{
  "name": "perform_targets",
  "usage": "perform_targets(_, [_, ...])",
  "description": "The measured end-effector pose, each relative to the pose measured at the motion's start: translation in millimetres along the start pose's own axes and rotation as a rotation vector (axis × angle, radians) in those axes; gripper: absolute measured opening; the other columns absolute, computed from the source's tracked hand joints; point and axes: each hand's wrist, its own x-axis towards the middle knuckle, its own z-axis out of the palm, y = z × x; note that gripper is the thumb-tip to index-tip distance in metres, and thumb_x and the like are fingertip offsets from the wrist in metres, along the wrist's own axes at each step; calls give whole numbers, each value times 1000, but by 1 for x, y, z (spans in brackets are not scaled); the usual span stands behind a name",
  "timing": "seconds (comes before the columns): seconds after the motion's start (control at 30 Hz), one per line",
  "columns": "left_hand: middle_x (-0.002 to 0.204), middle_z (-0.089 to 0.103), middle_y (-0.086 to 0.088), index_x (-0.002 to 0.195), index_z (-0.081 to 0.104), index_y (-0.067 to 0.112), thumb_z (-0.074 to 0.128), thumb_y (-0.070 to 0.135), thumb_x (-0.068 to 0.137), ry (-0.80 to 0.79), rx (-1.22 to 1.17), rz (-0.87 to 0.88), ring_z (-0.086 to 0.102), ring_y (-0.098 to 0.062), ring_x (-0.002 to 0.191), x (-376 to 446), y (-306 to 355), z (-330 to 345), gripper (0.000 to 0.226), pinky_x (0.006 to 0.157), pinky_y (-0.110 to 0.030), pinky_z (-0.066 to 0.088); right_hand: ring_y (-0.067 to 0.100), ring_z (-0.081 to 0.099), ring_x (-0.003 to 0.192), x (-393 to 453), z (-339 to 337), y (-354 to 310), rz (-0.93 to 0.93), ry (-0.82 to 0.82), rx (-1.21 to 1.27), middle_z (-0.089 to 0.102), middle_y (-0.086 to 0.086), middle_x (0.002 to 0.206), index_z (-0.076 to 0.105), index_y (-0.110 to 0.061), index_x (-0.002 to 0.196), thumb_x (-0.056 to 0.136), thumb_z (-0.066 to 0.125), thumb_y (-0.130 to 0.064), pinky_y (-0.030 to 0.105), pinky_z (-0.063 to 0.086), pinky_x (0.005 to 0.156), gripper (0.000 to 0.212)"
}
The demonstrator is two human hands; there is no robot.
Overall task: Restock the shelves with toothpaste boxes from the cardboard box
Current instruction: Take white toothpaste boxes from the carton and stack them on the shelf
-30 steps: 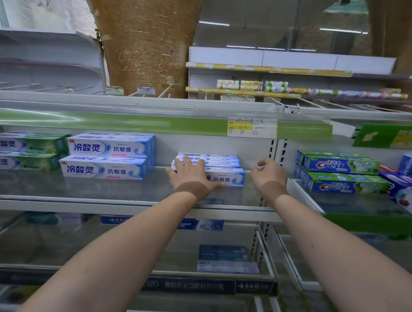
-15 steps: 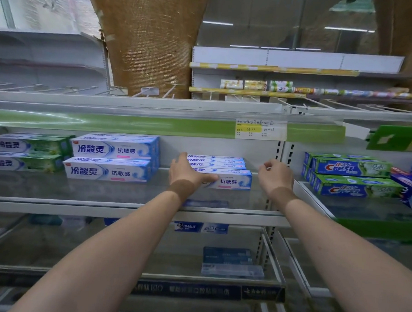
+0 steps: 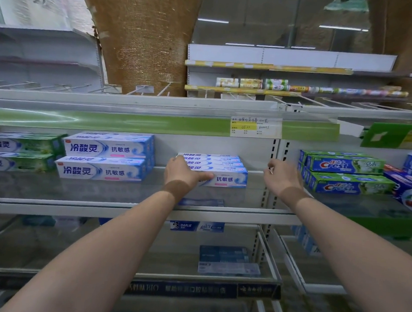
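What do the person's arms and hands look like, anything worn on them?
Both arms are bare from as far up as the picture shows to the fingertips: no sleeves and no gloves. The left hand and the right hand show no rings, and no watch or bracelet sits on either wrist.

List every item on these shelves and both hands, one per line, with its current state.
Left hand: resting on the middle stack, thumb along the front box.
Right hand: loosely curled, holding nothing.
Middle stack of blue-white toothpaste boxes: lying flat, front box facing out.
Larger blue-white boxes: stacked two high.
Green-white boxes: stacked two high.
Crest boxes: stacked two high.
Price tag: clipped on shelf edge.
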Motion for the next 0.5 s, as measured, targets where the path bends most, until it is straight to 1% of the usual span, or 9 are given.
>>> perform_targets(0.07, [103, 65, -1, 96, 66, 19, 71, 88, 36, -16, 36, 23, 62, -19, 92, 1, -3, 1, 91, 82, -37, 56, 29, 59, 97, -1, 1, 0, -7, 4, -6, 66, 13, 109, 63, -11, 121, 100, 48, -26, 34, 50, 82, 30])
perform_targets(0.1, [104, 64, -1, 96, 66, 21, 65, 91, 36, -21, 67, 34, 61, -18, 92, 1, -4, 2, 92, 83, -37, 57, 30, 60, 99, -2, 2, 0, -9, 8, -7, 66, 13, 110, 63, -11, 122, 100, 48, -27, 35, 50, 83, 31])
perform_targets(0.17, [111, 60, -2, 98, 66, 20, 66, 90, 49, -48, 122, 66, 58, -19, 97, -5, -2, -2, 86, 87, -37, 55, 31, 60, 103, -2, 2, 0, -11, 9, -5, 66, 13, 114, 62, -12, 124, 100, 48, -28, 35, 49, 85, 32])
perform_targets(0.23, [121, 55, -5, 107, 62, 14, 66, 84, 67, -81, 197, 112, 55, -24, 108, -9, -1, -5, 80, 94, -37, 50, 32, 60, 107, -1, 1, -1, -12, 1, 3, 66, 13, 119, 62, -13, 126, 99, 48, -27, 34, 48, 86, 33])
perform_targets(0.3, [130, 51, -9, 118, 58, 12, 58, 84, 75, -94, 289, 136, 51, -28, 119, -9, -1, -7, 85, 99, -41, 48, 32, 59, 110, -1, -1, -3, -15, 3, 11, 65, 13, 121, 62, -14, 127, 99, 48, -26, 35, 47, 88, 34])
perform_targets(0.4, [135, 51, -11, 128, 54, 14, 47, 89, 77, -96, 413, 146, 45, -30, 127, -14, 3, -12, 91, 102, -46, 45, 31, 60, 111, -1, -4, -4, -21, 3, 16, 65, 11, 123, 61, -15, 130, 99, 49, -27, 35, 49, 89, 35])
perform_targets(0.5, [143, 49, -9, 139, 48, 19, 41, 91, 77, -63, 451, 152, 40, -31, 135, -16, 4, -17, 95, 107, -50, 41, 29, 59, 112, 0, -5, -5, -51, -6, 4, 64, 8, 127, 59, -18, 131, 98, 50, -29, 36, 50, 90, 37])
